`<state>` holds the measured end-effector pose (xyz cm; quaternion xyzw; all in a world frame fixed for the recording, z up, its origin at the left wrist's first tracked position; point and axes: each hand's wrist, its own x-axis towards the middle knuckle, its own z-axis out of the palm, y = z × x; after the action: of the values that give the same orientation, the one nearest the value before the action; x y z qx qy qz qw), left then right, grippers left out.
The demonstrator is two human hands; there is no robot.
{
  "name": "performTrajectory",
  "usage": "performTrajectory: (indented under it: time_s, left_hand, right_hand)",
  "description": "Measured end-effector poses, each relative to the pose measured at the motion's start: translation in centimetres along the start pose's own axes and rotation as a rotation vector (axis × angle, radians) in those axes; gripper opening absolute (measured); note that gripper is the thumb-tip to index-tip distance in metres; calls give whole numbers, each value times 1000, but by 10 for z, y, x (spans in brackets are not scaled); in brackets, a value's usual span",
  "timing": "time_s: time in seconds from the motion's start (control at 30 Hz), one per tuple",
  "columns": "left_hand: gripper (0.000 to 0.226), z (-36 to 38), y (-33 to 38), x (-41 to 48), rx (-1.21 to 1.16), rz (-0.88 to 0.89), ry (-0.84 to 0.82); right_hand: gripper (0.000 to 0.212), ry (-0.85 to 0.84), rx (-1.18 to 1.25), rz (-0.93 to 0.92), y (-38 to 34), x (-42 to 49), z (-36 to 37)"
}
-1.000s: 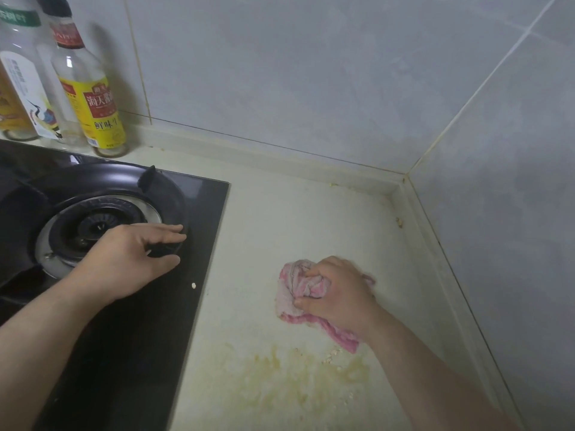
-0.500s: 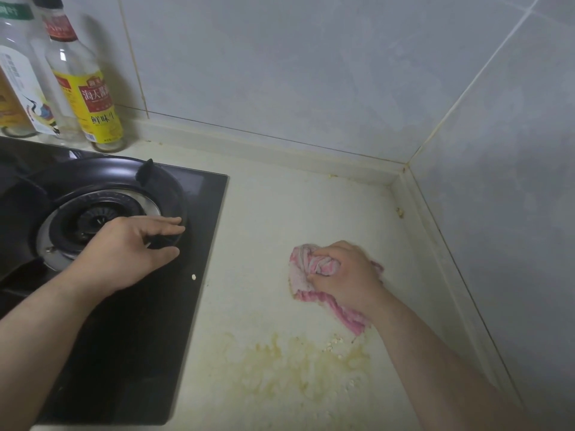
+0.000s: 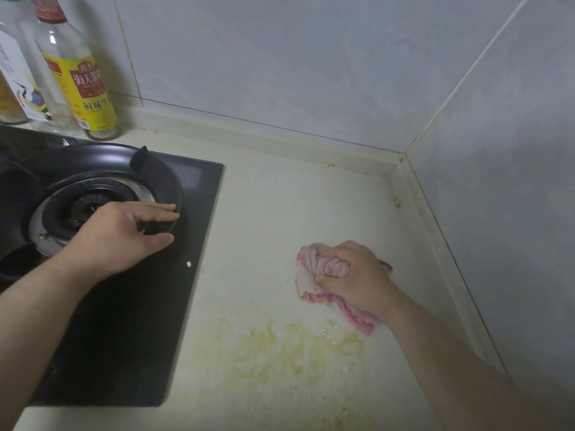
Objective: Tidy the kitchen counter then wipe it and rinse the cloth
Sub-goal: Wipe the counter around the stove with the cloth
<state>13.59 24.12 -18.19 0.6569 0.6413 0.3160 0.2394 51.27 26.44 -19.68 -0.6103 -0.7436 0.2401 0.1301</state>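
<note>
While the right hand [image 3: 354,275] grips the pink cloth [image 3: 311,275], fingers and thumb curled into the bunched fabric, the cloth is pressed onto the cream counter [image 3: 264,219], right of the black gas hob [image 3: 124,337] and near the tiled wall corner. Most of the wad shows left of the knuckles; one flat strip pokes out under the wrist.

Left hand [image 3: 121,234]: well apart from the cloth, fingers straight, thumb spread, holding nothing, resting on the black pan support [image 3: 161,175] over the burner [image 3: 90,206].

Yellow greasy stain [image 3: 289,349] with crumbs lies just below the cloth, toward the camera.

Containers: three bottles at the back wall behind the hob. The yellow-labelled bottle [image 3: 84,85] is clear glass, fill level unreadable. White-labelled bottle [image 3: 18,88]: contents hidden. The bottle at the left edge [image 3: 7,101] shows amber.

Cloth's long axis runs diagonally, from the far-left wad to the near-right strip.
</note>
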Motion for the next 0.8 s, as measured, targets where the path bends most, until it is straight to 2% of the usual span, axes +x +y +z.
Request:
performTrajectory:
  time_s: [0.23,0.57,0.67,0.8]
  left_hand:
    - [42,1,1,1,-11,-13,5]
    - [45,2,-2,0,4,-11,27]
    - [53,1,-1,0,24,-20,16]
    - [43,0,3,-2,51,-41,26]
  right_hand:
    - [46,-24,52,-19,12,-30,5]
    - [45,-33,103,45,16,6,-10]
    - [45,-28,108,44,17,4,-10]
    - [46,-25,92,38,15,-6,-7]
